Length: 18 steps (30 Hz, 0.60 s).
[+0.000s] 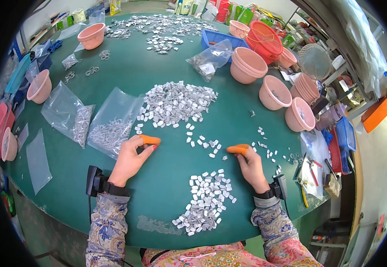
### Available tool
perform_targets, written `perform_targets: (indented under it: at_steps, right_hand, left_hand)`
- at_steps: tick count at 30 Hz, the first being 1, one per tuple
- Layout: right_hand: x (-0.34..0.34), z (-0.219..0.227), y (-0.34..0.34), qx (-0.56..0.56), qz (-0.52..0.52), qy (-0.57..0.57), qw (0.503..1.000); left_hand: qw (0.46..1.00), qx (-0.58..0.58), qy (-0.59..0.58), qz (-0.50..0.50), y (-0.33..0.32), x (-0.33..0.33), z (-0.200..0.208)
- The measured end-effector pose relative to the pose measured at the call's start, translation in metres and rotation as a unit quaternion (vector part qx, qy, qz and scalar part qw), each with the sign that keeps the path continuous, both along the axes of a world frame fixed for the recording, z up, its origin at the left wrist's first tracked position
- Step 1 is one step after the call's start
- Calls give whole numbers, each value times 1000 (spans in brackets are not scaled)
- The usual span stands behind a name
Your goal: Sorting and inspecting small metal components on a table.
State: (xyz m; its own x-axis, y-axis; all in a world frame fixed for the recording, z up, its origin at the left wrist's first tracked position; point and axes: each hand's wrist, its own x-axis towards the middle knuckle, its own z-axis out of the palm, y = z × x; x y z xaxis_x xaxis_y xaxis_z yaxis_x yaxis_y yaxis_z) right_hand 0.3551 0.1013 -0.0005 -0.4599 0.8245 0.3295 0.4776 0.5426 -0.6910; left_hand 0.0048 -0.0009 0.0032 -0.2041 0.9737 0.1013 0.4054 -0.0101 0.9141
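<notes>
On a round green table (167, 178), my left hand (131, 158) rests with an orange rubber cot on its forefinger, pointing at the lower edge of a big heap of small silver metal pieces (175, 103). My right hand (249, 164) also wears an orange fingertip cot, and its tip touches the table beside a few loose silver pieces (204, 143). Neither hand holds anything that I can see. A second, smaller pile of silver pieces (204, 196) lies near the front edge between my forearms.
Two clear bags of metal parts (113, 129) lie left of my left hand. Pink plastic bowls (274, 92) stand along the right and left edges. A blue tray (215, 39) and a further spread of pieces (158, 24) sit at the back. Hand tools (311, 171) lie at the right.
</notes>
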Motion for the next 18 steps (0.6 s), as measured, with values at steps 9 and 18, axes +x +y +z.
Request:
perform_targets:
  at_steps: [9,18]
  right_hand:
    - [8,0,-1,-65,-37,-3,997]
    - [-10,11,-19,-5,131,-29,991]
  left_hand:
    - [1000,29,-12,1,1,-1,-4]
    - [999,29,15,4,1,0,-4]
